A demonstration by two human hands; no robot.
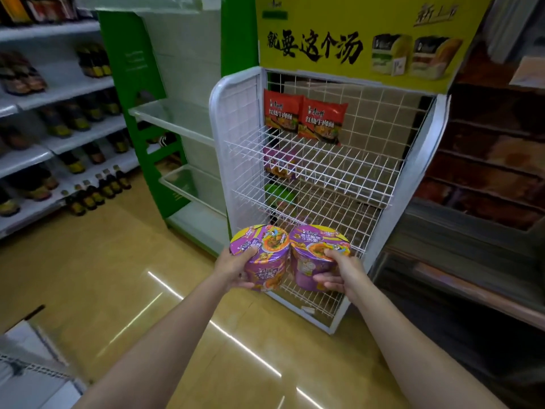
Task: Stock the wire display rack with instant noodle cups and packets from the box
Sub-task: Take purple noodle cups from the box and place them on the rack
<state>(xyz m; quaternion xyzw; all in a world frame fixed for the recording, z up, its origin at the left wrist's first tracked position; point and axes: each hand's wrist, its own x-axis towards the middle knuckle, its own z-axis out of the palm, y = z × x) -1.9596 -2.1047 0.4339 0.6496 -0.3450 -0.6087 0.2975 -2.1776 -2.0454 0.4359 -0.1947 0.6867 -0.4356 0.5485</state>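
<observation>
Because each is a thin-walled, film-wrapped tub, the two purple instant noodle cups are probably light and stiff enough to lift one-handed, yet glossy, so a wide grip round the wall with the thumb over the lid rim seems the safest hold, without squeezing hard enough to dent them. The left hand (236, 265) grips the left purple noodle cup (262, 256), thumb lying on its foil lid and fingers curled under the side, the cup tilted toward the camera. Just beside it, apparently touching, the right purple noodle cup (317, 255) sits in the right hand (343, 273), thumb on the lid edge, fingers wrapped beneath the base. Both cups are held in the air in front of the lower tiers of the white wire display rack (312, 172), whose top tier carries two red noodle packets (305, 118), with purple and green packs showing dimly below
</observation>
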